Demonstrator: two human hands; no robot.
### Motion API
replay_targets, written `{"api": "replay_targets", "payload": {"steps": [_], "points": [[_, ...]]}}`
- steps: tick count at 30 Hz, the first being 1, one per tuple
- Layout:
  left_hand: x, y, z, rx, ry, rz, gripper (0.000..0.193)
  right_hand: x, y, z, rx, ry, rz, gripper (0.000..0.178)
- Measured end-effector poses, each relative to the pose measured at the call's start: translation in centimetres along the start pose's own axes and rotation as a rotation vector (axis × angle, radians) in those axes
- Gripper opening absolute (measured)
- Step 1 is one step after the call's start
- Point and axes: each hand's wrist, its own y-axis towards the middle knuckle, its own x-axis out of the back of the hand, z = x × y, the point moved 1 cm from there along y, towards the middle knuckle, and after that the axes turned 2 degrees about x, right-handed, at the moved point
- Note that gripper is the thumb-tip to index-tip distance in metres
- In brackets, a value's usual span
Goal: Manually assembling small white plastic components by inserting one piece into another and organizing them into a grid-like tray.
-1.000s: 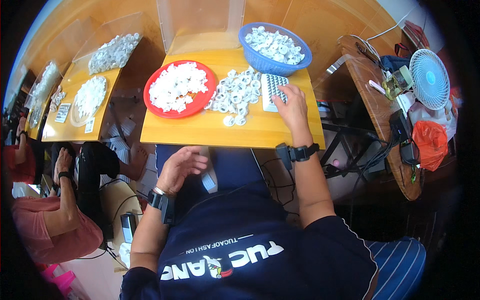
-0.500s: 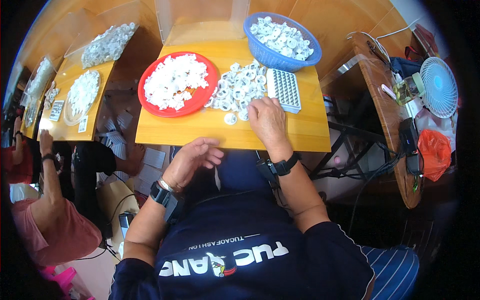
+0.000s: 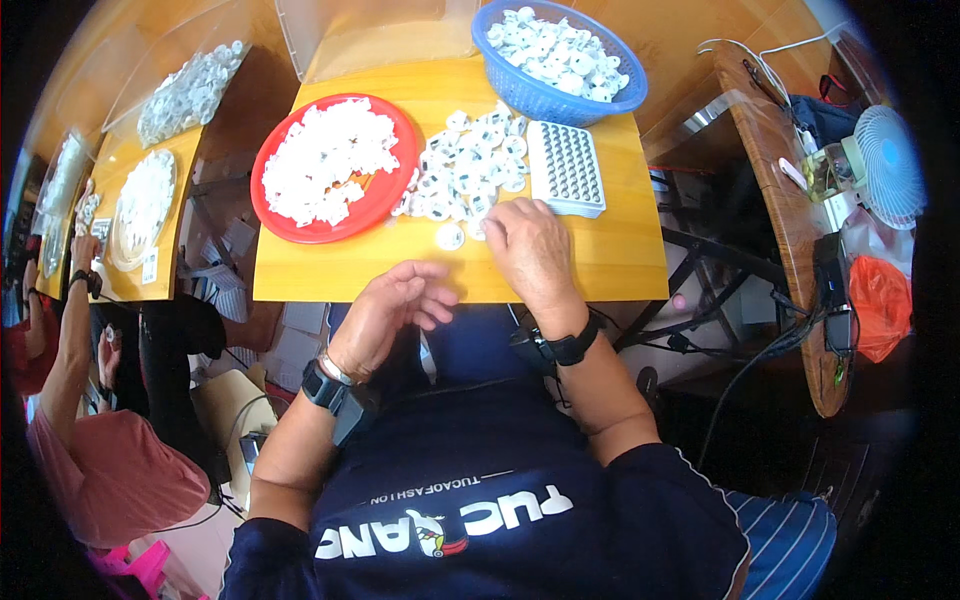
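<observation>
Bench: smooth yellow wood, its near edge at the worker's lap.
Discs: small, round, white, several dark-centred, piled on the bench between plate and tray, seemingly for easy reach.
Right hand: curled low at the pile's near edge; whether its grip was together on a disc could not be told.
Left hand: hung at the bench's near edge, grip apart, nothing visible in it.
Plate: round red plastic, heaped with jagged white parts, its rim apparently containing them.
Tray: pale, oblong, studded with dark dots in rows.
Basket: blue perforated plastic, deep, likely chosen to hold loose white pieces in bulk.
</observation>
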Motion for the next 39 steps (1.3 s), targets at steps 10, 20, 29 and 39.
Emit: {"api": "replay_targets", "payload": {"steps": [10, 20, 29, 39], "points": [[-0.2, 0.3, -0.2, -0.005, -0.005, 0.018, 0.037, -0.3, -0.1, -0.1, -0.123, 0.121, 0.039, 0.016], [-0.2, 0.7, -0.2, -0.049, -0.023, -0.001, 0.033, -0.7, -0.8, -0.3, -0.17, 0.206, 0.023, 0.017], [-0.4, 1.2, -0.2, -0.034, 0.027, -0.053, 0.029, -1.1, -0.5, -0.2, -0.259, 0.436, 0.09, 0.021], [-2.2, 1.2, -0.5, -0.038, 0.037, -0.094, 0.027, 0.1, -1.6, 2.0, -0.198, 0.766, 0.005, 0.021]]}}
